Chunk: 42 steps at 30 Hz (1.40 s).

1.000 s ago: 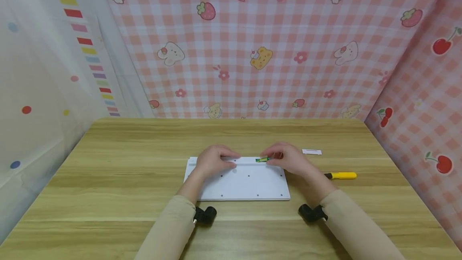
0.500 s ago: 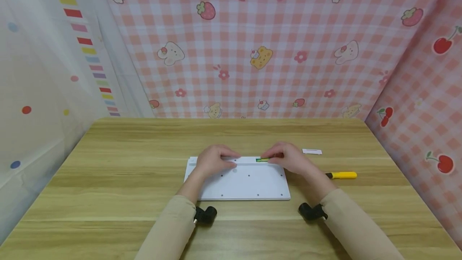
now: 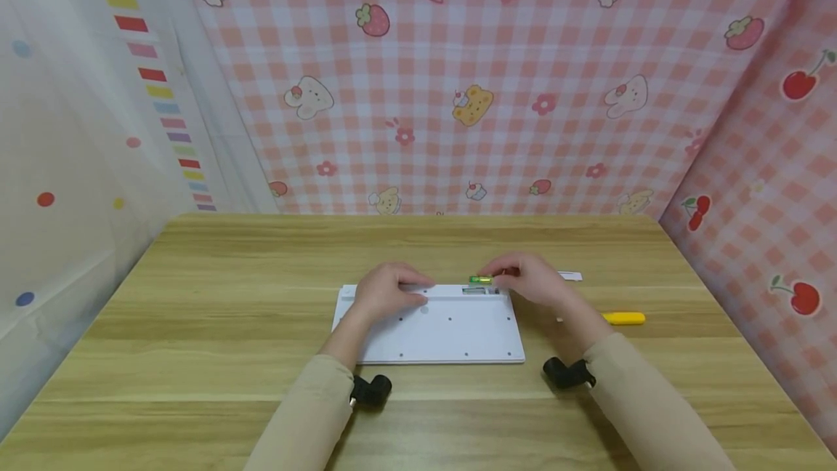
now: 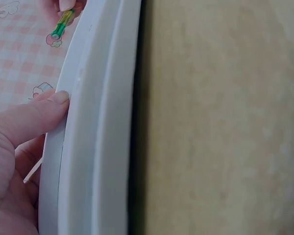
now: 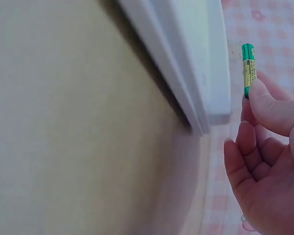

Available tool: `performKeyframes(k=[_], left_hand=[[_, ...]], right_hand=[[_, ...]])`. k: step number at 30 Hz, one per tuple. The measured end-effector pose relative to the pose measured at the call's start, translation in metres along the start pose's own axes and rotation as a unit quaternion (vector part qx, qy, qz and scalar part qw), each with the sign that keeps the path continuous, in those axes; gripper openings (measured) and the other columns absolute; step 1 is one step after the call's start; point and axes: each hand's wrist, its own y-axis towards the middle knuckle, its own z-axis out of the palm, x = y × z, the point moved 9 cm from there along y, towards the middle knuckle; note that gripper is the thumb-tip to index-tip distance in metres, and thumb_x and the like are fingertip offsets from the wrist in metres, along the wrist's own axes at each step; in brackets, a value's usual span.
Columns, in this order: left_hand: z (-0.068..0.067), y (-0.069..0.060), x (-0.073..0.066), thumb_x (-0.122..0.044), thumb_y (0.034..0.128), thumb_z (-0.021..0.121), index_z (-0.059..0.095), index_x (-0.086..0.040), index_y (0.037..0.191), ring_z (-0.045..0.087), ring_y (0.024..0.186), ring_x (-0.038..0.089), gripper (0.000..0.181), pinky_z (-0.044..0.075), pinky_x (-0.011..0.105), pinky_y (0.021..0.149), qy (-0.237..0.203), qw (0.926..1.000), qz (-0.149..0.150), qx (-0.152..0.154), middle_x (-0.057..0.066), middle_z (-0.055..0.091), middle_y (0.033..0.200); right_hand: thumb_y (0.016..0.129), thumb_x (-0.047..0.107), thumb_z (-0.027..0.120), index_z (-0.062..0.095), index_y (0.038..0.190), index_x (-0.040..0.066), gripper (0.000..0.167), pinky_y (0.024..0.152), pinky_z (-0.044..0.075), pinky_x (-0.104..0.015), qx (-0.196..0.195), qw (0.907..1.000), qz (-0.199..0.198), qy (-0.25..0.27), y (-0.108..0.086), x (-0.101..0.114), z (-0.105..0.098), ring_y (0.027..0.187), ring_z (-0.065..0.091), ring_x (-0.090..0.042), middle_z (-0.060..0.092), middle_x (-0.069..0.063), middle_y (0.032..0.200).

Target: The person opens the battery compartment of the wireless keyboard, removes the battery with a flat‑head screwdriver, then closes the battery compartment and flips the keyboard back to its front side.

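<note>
A white keyboard (image 3: 438, 333) lies face down on the wooden table, screw holes showing on its underside. My left hand (image 3: 391, 291) grips its raised far ridge, thumb on the near side and fingers over the back; the left wrist view shows the thumb (image 4: 44, 115) against the white edge. Just above the ridge's right part, my right hand (image 3: 531, 280) pinches a green and yellow battery (image 5: 249, 68) between thumb and index finger. Below it the uncovered battery compartment (image 3: 476, 290) shows in the ridge; the fingers partly hide its right end.
A small white cover (image 3: 571, 276) lies behind the right hand, partly hidden by it. To the right of the keyboard lies a yellow-handled tool (image 3: 624, 318), its other end hidden under the right forearm. A pink checked cloth (image 3: 425, 129) hangs beyond the table's far edge.
The battery has come up out of the compartment, held in my right hand, which has moved slightly up and right. The left hand and keyboard have stayed put.
</note>
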Motion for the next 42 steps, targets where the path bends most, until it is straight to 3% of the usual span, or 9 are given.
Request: performKeyframes(k=[7,17,25,38,42], left_hand=[[0.000,0.000,0.001,-0.018,0.0798,0.084,0.080,-0.026,0.104,0.064,0.104,0.015,0.026,0.048,0.037,0.093,0.001,1.0000,0.000,0.000,-0.007,0.071,0.108],[0.001,0.001,0.002,-0.019,0.0806,0.083,0.079,-0.026,0.104,0.063,0.106,0.016,0.025,0.048,0.039,0.095,0.005,1.0000,0.004,0.004,-0.007,0.071,0.109],[0.001,0.001,0.002,-0.019,0.0802,0.084,0.079,-0.026,0.104,0.064,0.105,0.016,0.025,0.048,0.038,0.095,0.005,1.0000,0.005,0.001,-0.007,0.071,0.108],[0.002,0.000,0.001,-0.019,0.0807,0.083,0.079,-0.027,0.104,0.064,0.105,0.015,0.025,0.048,0.038,0.094,0.005,1.0000,0.006,0.003,-0.008,0.071,0.108],[0.001,0.001,0.002,-0.019,0.0805,0.083,0.079,-0.027,0.103,0.064,0.105,0.015,0.025,0.048,0.038,0.094,0.002,1.0000,0.002,0.001,-0.008,0.071,0.108]], right_hand=[[0.097,0.001,0.061,0.072,0.116,0.002,0.022,0.073,0.048,-0.029,0.004,0.9993,0.011,0.035,0.023,-0.003,-0.014,0.086,0.054,-0.020,0.068,-0.014,0.112],[0.098,0.005,0.061,0.073,0.116,0.006,0.022,0.085,0.046,-0.035,0.008,0.9983,0.058,0.003,0.047,-0.012,-0.015,0.099,0.056,-0.024,0.067,-0.013,0.119],[0.097,0.003,0.061,0.074,0.112,0.007,0.021,0.092,0.046,-0.040,0.024,0.9950,0.095,0.018,0.052,-0.027,-0.008,0.106,0.056,-0.026,0.066,-0.012,0.118],[0.095,0.001,0.063,0.075,0.109,0.003,0.018,0.097,0.045,-0.044,0.025,0.9949,0.094,0.027,0.053,-0.037,-0.001,0.108,0.058,-0.028,0.067,-0.014,0.115],[0.095,0.002,0.063,0.075,0.110,0.004,0.019,0.094,0.046,-0.041,0.022,0.9945,0.098,0.028,0.052,-0.038,0.000,0.104,0.058,-0.027,0.067,-0.013,0.114]])
